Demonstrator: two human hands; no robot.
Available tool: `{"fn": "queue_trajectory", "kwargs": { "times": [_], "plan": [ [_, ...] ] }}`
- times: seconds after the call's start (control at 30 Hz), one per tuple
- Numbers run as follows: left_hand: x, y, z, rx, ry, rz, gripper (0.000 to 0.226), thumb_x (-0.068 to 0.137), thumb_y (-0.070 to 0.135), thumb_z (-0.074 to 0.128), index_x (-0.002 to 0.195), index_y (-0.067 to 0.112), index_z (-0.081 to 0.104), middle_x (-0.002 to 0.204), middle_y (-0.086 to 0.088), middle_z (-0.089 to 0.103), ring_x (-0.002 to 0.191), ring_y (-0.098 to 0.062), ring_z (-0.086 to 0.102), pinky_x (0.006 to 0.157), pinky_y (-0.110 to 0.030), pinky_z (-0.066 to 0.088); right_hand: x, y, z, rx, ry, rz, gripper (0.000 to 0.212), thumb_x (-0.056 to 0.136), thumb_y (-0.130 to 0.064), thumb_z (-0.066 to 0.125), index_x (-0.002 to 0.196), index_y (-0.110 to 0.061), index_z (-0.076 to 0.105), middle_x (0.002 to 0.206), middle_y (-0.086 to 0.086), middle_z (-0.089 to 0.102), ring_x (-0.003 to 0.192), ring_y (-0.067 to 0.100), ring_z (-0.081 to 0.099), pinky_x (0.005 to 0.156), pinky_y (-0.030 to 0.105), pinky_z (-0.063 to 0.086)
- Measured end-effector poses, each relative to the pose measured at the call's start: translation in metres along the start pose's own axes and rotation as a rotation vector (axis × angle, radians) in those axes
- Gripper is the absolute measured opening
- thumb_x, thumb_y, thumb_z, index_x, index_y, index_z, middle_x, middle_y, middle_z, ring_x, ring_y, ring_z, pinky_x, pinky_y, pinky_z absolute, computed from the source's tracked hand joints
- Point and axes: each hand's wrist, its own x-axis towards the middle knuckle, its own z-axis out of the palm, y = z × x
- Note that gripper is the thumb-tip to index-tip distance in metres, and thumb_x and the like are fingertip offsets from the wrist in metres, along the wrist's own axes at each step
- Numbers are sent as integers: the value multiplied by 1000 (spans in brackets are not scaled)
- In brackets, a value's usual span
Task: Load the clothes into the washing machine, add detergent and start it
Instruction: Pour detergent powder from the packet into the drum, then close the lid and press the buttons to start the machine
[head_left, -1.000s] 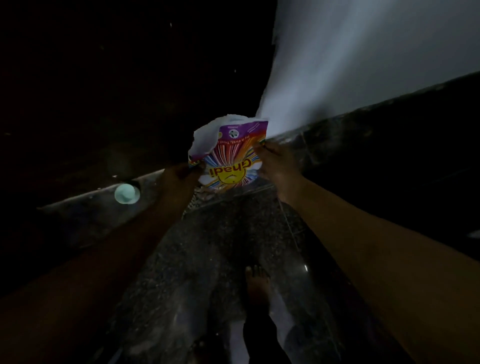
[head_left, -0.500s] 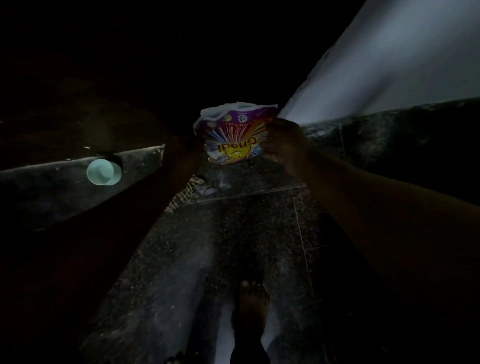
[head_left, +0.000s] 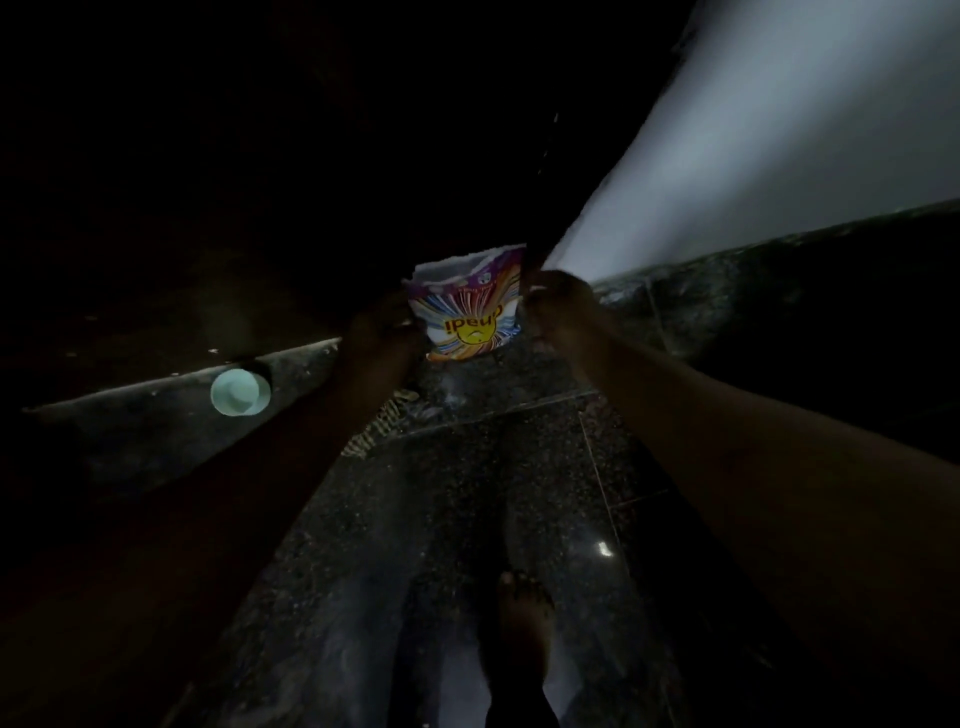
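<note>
The scene is very dark. A colourful detergent packet (head_left: 470, 306) with purple top, striped rays and yellow lettering hangs in the air ahead of me, its torn white top edge facing away. My left hand (head_left: 382, 325) grips its left side and my right hand (head_left: 558, 312) grips its right side. Both arms stretch forward over the floor. No washing machine and no clothes can be made out in the darkness.
A pale green cup (head_left: 240, 392) stands on a low dark stone ledge (head_left: 156, 421) at the left. A white wall (head_left: 779, 171) rises at the right above a dark skirting. My bare foot (head_left: 522, 623) stands on the speckled dark floor (head_left: 467, 493).
The packet stayed held in both hands while the view shifted. It sat higher and nearer the wall half a second ago; the cup has moved back toward the middle of the view.
</note>
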Motion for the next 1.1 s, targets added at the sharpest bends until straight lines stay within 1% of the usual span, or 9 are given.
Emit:
{"fn": "queue_trajectory", "kwargs": {
  "times": [0.07, 0.13, 0.2, 0.33, 0.5, 0.6, 0.77, 0.9, 1.1],
  "plan": [
    [-21, 9, 0, 27, -33, -82, 38, 96, -7, 56, 134, -3, 54, 130, -15, 65, 122, -28, 61, 85, -25, 55, -27, -7, -3, -55, -4, 23, 20, 99, -9, 53, 114, -15, 64, 79, 7, 63, 67, 19, 57, 58, 29, 47],
    [-44, 27, -4, 71, -73, -129, 34, 96, -1, 60, 129, -1, 57, 137, -24, 57, 120, -33, 60, 86, -33, 52, -60, -10, -5, -65, 0, 6, 24, 100, -7, 54, 122, -7, 62, 86, 4, 61, 69, 11, 56, 55, 21, 46],
    [-70, 53, -4, 87, -97, -161, 25, 95, 0, 62, 119, 8, 58, 135, -23, 58, 115, -30, 59, 85, -35, 51, -97, -19, -7, -99, 6, -21, 25, 98, -6, 58, 122, -3, 62, 98, 6, 61, 77, 12, 58, 54, 16, 43],
    [-142, 116, -1, 152, -158, -142, 25, 96, 7, 64, 121, 8, 60, 134, -16, 61, 118, -31, 59, 103, -51, 50, -188, -51, -18, -217, 1, -123, 9, 95, -15, 61, 101, -18, 66, 79, -10, 58, 68, 4, 53, 57, 22, 35],
    [-219, 162, 3, 229, -270, -79, 27, 97, 12, 63, 124, 18, 63, 131, -5, 61, 125, -25, 56, 108, -49, 46, -287, -73, -32, -361, 31, -221, 26, 90, -11, 55, 73, -30, 54, 69, -15, 51, 68, 8, 51, 63, 22, 33],
    [-257, 173, 6, 263, -299, 12, 20, 96, 11, 65, 106, 28, 65, 116, -1, 66, 122, -25, 58, 108, -44, 44, -337, -73, -44, -379, 23, -227, 17, 93, -12, 55, 94, -27, 63, 84, -15, 61, 79, 7, 57, 64, 20, 41],
    [-320, 178, 17, 606, -380, 229, 33, 93, 32, 68, 125, 24, 64, 125, 2, 66, 118, -17, 61, 103, -42, 50, -421, -64, -75, -582, 26, -290, 43, 93, -16, 58, 136, -22, 56, 128, 10, 64, 116, 30, 60, 95, 40, 52],
    [-397, 218, 44, 849, -374, 395, 41, 96, 36, 65, 134, 21, 62, 132, -1, 64, 123, -19, 58, 105, -34, 46, -502, -65, -120, -640, 66, -355, 37, 94, -25, 57, 131, -20, 58, 130, 10, 63, 118, 30, 60, 98, 38, 50],
    [-528, 314, 110, 804, -422, 590, 40, 88, 42, 65, 123, 22, 68, 124, -1, 66, 113, -18, 62, 97, -40, 51, -636, -80, -212, -693, 218, -460, 33, 95, -31, 54, 125, -17, 59, 123, 9, 64, 112, 27, 61, 93, 39, 50]
  ]
}}
